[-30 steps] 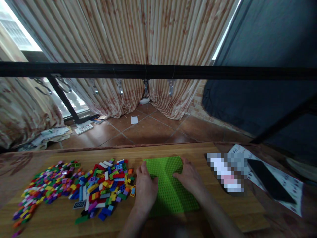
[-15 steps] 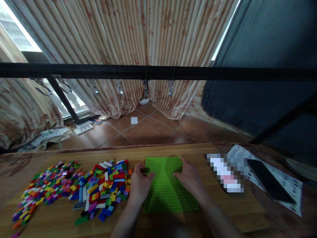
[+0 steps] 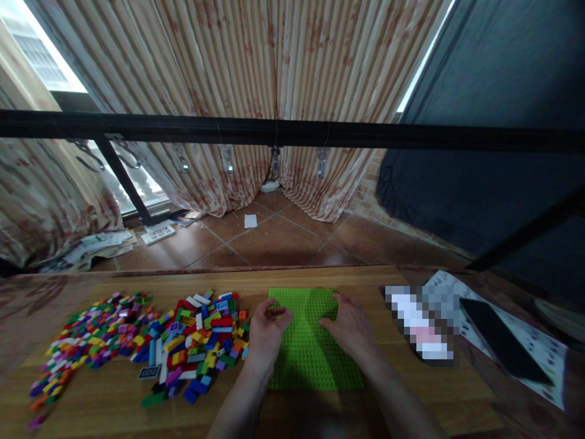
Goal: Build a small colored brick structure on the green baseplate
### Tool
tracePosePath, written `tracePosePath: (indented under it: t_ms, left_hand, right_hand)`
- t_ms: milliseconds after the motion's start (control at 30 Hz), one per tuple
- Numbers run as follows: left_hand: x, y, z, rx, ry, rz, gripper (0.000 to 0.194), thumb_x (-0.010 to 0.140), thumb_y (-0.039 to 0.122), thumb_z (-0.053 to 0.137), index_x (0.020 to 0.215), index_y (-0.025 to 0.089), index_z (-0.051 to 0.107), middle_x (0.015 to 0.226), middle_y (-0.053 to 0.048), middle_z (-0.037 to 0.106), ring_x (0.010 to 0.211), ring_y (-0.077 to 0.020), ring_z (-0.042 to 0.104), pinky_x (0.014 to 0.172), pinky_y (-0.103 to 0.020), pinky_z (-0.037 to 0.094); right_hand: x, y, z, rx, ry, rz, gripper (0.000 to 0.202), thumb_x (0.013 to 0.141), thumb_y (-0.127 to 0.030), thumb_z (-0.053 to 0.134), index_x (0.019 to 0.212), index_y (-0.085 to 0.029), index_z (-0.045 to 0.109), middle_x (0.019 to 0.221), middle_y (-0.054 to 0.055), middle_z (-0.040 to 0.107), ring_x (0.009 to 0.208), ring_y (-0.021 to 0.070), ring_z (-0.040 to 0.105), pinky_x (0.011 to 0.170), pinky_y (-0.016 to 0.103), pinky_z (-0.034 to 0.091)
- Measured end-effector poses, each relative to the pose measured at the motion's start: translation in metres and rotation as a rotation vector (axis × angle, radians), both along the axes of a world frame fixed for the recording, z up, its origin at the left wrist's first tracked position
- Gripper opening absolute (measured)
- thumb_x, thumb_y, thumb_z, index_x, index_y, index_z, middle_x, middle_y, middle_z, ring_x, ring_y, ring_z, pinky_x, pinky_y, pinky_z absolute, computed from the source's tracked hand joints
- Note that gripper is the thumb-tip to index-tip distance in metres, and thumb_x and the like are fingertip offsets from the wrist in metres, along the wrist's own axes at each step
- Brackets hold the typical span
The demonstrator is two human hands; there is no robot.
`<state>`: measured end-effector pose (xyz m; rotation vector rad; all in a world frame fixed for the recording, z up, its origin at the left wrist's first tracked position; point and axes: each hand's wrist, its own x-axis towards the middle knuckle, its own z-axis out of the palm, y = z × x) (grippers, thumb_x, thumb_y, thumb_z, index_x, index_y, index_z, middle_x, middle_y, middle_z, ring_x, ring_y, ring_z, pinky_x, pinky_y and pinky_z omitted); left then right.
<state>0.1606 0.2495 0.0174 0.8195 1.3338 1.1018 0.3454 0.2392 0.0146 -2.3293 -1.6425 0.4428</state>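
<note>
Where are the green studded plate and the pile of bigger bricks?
Green studded plate (image 3: 305, 344): head view, on bare studs near its middle.
Pile of bigger bricks (image 3: 196, 338): head view, on bricks near the middle.

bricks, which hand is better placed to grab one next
Left, most likely: the left hand is at the left edge of the green board, nearer the bricks. The right hand, at the opposite edge, would probably have to reach across.

Home rm w/ patterned curtains (image 3: 219, 67)
</note>
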Motion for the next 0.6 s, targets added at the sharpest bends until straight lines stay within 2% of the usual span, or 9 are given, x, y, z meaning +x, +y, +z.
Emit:
tracePosePath:
  t_ms: [100,200,267,367,467,533,600]
  left_hand:
    - [-0.005,0.004,-0.003,0.178,0.306,0.076,0.054,0.068,0.027,0.069,0.117,0.013,0.050,0.103,-0.012,0.067,0.087,-0.0195,0.066,0.079,-0.033,0.050]
    - [-0.009,0.005,-0.003,0.218,0.565,-0.019,0.053,0.072,0.026,0.066,0.120,0.013,0.048,0.114,-0.015,0.064,0.105,-0.0239,0.063,0.092,-0.039,0.047]
    - [-0.008,0.005,-0.006,0.222,0.629,-0.070,0.051,0.073,0.027,0.066,0.120,0.014,0.048,0.115,-0.015,0.064,0.110,-0.0252,0.061,0.095,-0.040,0.045]
    - [-0.007,0.009,-0.012,0.225,0.457,-0.087,0.051,0.073,0.028,0.068,0.118,0.015,0.048,0.110,-0.013,0.067,0.103,-0.0233,0.065,0.092,-0.038,0.048]
    - [-0.009,0.014,-0.015,0.129,0.194,-0.012,0.057,0.068,0.026,0.073,0.118,0.014,0.047,0.103,-0.012,0.068,0.090,-0.0203,0.068,0.082,-0.034,0.052]
    - [-0.010,0.014,-0.012,0.056,0.078,0.061,0.061,0.064,0.024,0.076,0.118,0.014,0.048,0.099,-0.010,0.069,0.086,-0.0195,0.069,0.078,-0.032,0.053]
    - [-0.008,0.011,-0.004,0.006,-0.047,0.059,0.060,0.061,0.024,0.078,0.114,0.015,0.052,0.093,-0.008,0.071,0.081,-0.0197,0.069,0.074,-0.032,0.054]
  right_hand:
    - [0.000,-0.001,-0.001,-0.001,-0.016,0.004,0.057,0.071,-0.035,0.067,0.123,-0.014,0.055,0.122,0.016,0.056,0.113,0.0310,0.056,0.090,0.039,0.045]
    - [0.000,0.000,-0.002,0.016,-0.020,0.000,0.058,0.071,-0.034,0.067,0.124,-0.014,0.054,0.120,0.016,0.058,0.113,0.0315,0.056,0.091,0.039,0.044]
    - [0.002,0.001,-0.003,0.047,0.017,-0.015,0.058,0.072,-0.033,0.066,0.125,-0.013,0.053,0.118,0.016,0.060,0.112,0.0305,0.057,0.093,0.039,0.044]
    - [0.007,0.004,-0.003,0.096,0.148,-0.050,0.052,0.077,-0.033,0.061,0.124,-0.011,0.053,0.113,0.016,0.064,0.105,0.0283,0.061,0.090,0.038,0.046]
    - [0.014,0.007,-0.002,0.103,0.298,-0.094,0.045,0.080,-0.033,0.058,0.119,-0.011,0.055,0.104,0.014,0.068,0.096,0.0265,0.065,0.082,0.036,0.049]
    - [0.016,0.008,-0.002,0.111,0.361,-0.122,0.043,0.080,-0.033,0.058,0.117,-0.011,0.057,0.101,0.014,0.069,0.093,0.0260,0.066,0.080,0.035,0.050]
    - [0.017,0.009,-0.002,0.128,0.394,-0.135,0.044,0.079,-0.032,0.059,0.117,-0.011,0.057,0.101,0.013,0.069,0.093,0.0262,0.066,0.080,0.036,0.050]
